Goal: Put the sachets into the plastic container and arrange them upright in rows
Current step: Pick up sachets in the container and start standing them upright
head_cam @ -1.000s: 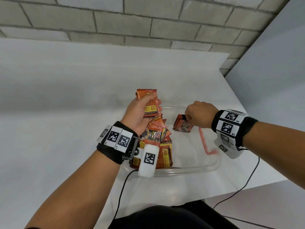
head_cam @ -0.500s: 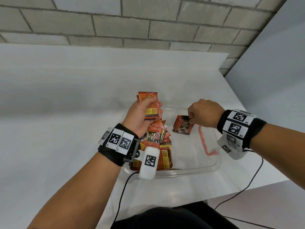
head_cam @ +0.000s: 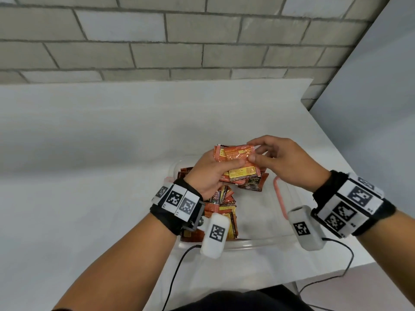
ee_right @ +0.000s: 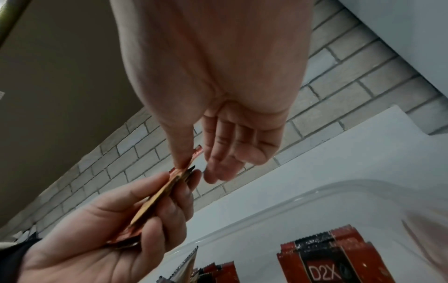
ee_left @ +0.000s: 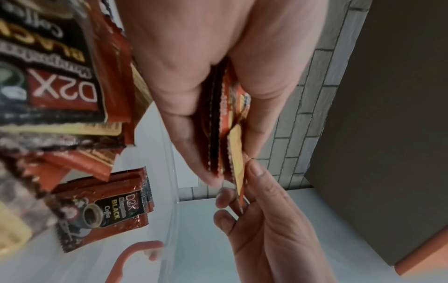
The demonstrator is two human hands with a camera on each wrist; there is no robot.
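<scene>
Left hand [head_cam: 208, 173] clamps the sachet stack [head_cam: 235, 160] lengthwise above the container's [head_cam: 258, 242] far edge; right hand [head_cam: 285, 162] pinches its right end.

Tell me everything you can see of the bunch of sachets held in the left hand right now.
The bunch of sachets is a thin stack of flat, glossy foil-like packets, orange-red with yellow printed panels and crimped edges. The left hand grips it, thumb across the front, fingers behind. It is held above the plastic container, not touching it. The right hand pinches the right end of the front packet between thumb and fingers. The exact count is unclear.
</scene>
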